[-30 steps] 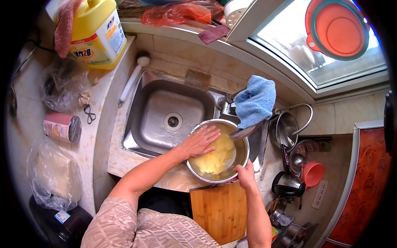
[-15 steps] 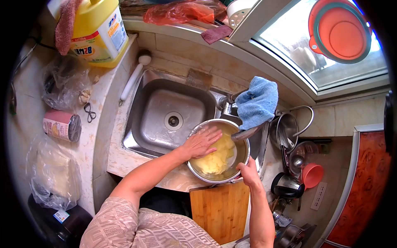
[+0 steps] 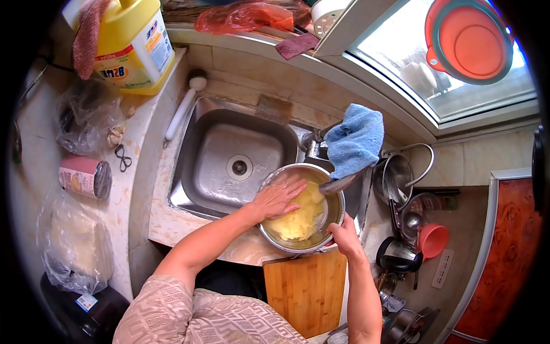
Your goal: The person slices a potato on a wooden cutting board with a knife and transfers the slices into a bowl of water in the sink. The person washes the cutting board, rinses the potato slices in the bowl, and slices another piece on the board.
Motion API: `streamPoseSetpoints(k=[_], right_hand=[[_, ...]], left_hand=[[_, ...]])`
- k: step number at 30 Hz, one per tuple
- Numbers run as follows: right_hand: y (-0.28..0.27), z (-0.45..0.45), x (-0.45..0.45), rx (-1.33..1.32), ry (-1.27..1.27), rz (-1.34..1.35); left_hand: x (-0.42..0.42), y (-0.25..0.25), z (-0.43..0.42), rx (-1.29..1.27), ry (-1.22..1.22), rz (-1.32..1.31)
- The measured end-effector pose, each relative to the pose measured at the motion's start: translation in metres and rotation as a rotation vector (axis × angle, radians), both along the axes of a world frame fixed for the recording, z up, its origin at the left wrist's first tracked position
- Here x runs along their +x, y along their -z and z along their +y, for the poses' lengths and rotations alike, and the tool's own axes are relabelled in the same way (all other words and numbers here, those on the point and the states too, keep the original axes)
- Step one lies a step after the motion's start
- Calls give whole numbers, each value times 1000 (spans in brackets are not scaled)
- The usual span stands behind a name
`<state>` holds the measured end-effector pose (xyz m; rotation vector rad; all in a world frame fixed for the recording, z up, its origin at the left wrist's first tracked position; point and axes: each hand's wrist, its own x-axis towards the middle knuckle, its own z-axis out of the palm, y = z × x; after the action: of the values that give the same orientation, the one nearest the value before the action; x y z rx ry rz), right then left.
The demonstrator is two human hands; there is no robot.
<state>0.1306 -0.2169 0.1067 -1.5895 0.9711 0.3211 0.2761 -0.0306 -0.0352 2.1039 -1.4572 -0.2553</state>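
Observation:
A round metal pot [image 3: 337, 207] sits at the near right corner of the sink, under the faucet spout [image 3: 339, 184]. Pale yellow slices [image 3: 298, 222], which look like potato, lie in it with water around them. My left hand [image 3: 281, 198] reaches over the pot's left rim, palm down and fingers stretched out, above or lightly on the slices; contact is not clear. At the pot's right side my right hand [image 3: 344, 235] grips the rim or a handle, with the fingertips partly hidden.
The steel sink basin [image 3: 206, 150] lies left of the pot. A wooden cutting board [image 3: 305, 295] is below it at the counter's front. A blue cloth [image 3: 355, 140] hangs over the faucet. Pans and a kettle [image 3: 399, 255] stand right; a yellow jug [image 3: 134, 51] stands upper left.
More water seems to cover the slices, and they look more spread out. Both hands keep nearly the same places. The whole view has shifted slightly.

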Motion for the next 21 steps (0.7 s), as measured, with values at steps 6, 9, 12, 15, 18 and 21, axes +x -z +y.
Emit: streamPoseSetpoints(k=[6,9,12,15,18,21], right_hand=[[-1,-2,2,-9,-30,6],[-3,-1,3,-15,-26,3],[-4,-1,4,-17,-36,3],[-6,1,6,-12,-27,15],[-8,1,7,-16,-33,22],[-7,1,6,-9,-24,22]], left_hand=[[-1,-2,2,1,-5,41],[-2,-4,2,1,-12,52],[-2,-5,3,8,-22,52],[-3,-2,2,-9,-34,25],[-5,1,1,-27,-60,-19],[-6,0,0,-18,-69,-13]])
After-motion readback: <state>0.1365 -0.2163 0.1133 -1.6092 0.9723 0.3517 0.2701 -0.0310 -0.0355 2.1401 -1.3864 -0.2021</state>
